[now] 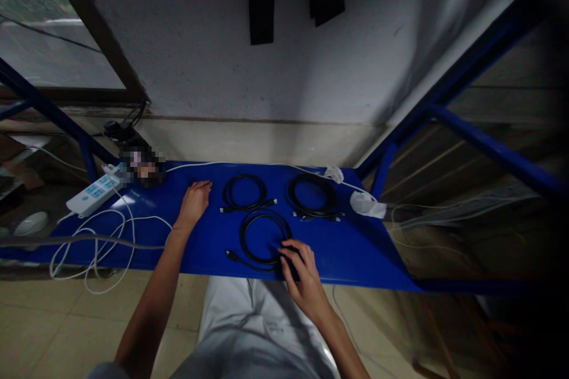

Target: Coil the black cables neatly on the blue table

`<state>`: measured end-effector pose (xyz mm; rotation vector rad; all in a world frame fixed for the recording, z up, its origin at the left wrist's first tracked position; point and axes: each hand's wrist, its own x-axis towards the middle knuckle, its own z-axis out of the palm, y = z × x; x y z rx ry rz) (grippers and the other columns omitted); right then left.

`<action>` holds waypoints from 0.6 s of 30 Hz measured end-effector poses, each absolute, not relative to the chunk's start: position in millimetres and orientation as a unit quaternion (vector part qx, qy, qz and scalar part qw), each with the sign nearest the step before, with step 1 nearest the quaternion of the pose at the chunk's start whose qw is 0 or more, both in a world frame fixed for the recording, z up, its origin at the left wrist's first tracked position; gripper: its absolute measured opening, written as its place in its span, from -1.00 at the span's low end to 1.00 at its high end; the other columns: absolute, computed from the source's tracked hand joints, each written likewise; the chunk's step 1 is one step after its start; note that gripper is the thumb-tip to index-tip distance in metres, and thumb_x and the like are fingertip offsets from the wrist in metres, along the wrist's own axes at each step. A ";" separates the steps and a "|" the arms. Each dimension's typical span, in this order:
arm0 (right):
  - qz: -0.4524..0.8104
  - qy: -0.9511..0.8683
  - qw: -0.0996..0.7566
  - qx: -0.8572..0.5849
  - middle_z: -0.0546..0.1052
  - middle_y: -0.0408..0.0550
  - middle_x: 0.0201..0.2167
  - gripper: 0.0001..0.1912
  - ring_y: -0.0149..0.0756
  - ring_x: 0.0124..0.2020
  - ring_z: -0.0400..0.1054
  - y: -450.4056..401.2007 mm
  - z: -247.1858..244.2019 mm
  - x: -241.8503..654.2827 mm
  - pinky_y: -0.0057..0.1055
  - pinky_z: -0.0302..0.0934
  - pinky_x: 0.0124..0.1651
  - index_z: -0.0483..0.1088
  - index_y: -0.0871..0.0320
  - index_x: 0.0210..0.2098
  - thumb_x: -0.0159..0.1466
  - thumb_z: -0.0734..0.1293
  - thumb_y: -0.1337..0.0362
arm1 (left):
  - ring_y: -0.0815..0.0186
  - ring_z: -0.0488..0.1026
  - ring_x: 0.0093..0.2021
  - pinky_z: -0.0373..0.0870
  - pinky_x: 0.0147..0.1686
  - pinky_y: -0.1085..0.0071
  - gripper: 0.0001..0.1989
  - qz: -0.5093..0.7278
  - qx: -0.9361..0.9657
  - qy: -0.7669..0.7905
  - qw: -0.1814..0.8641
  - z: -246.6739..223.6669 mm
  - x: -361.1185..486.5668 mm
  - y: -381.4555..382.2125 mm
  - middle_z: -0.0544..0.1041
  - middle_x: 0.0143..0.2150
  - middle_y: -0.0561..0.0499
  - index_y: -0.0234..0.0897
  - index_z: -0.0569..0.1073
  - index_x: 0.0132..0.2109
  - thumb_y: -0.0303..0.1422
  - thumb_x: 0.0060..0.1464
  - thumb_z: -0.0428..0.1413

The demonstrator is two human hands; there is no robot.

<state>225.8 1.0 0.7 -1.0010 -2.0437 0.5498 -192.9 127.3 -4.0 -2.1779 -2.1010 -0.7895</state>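
My left hand [195, 202] rests on the blue tabletop [208, 243], fingers extended and loosely together, with nothing seen in them. Left of the front coil, it touches no cable. My right hand [302, 272] curls over the right side of the front black cable [243, 235], which lies coiled near the table's front edge. One plug of that cable points left; the part under my fingers is hidden. Behind it lies a smaller coiled black cable [226, 192] with plugs at both sides. To the right sits a thicker black cable coil [331, 195] with several plugs in front.
A white power strip [95, 191] and tangled white cord [95, 260] occupy the left end. Crumpled white wrapping [368, 205] lies at the right. A thin white cord runs along the back, below the wall. Blue frame bars [384, 172] rise at both ends.
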 end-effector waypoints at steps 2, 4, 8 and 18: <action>0.220 -0.800 0.392 -0.397 0.49 0.15 0.21 -0.64 0.04 0.28 0.38 1.1 -1.7 227.0 0.09 0.32 0.28 0.44 0.01 0.23 0.51 0.30 0.44 | 0.00 0.57 0.19 0.46 0.27 -0.03 -0.61 -0.259 -0.694 -0.672 0.011 -7.6 -190.1 120.6 0.66 0.20 -0.21 -0.32 0.66 0.14 -0.38 0.48 -0.04; 0.221 -0.798 0.395 -0.399 0.51 0.14 0.20 -0.64 0.03 0.26 0.40 2.5 -2.8 228.1 0.07 0.33 0.27 0.45 0.01 0.22 0.51 0.30 0.44 | 0.01 0.59 0.13 0.47 0.24 -0.01 -0.63 -0.262 -0.693 -0.671 0.015 -9.2 -185.8 109.7 0.68 0.15 -0.18 -0.29 0.67 0.09 -0.36 0.49 -0.03; 0.217 -0.800 0.397 -0.393 0.54 0.12 0.16 -0.66 0.01 0.21 0.43 8.5 0.6 227.3 0.03 0.32 0.24 0.47 0.01 0.19 0.50 0.31 0.44 | 0.02 0.59 0.05 0.47 0.16 0.04 -0.65 -0.254 -0.704 -0.661 0.049 -11.3 -177.9 81.3 0.68 0.07 -0.17 -0.25 0.67 0.04 -0.37 0.50 -0.04; 0.262 -0.775 0.440 -0.370 0.59 0.07 0.08 -0.75 -0.06 0.15 0.48 21.9 28.3 200.2 -0.03 0.32 0.23 0.52 0.01 0.13 0.53 0.32 0.37 | 0.11 0.63 0.05 0.52 0.17 0.12 -0.73 -0.462 -0.602 -0.650 -0.035 14.8 -119.0 3.9 0.68 0.07 -0.11 -0.13 0.63 0.19 -0.25 0.49 0.12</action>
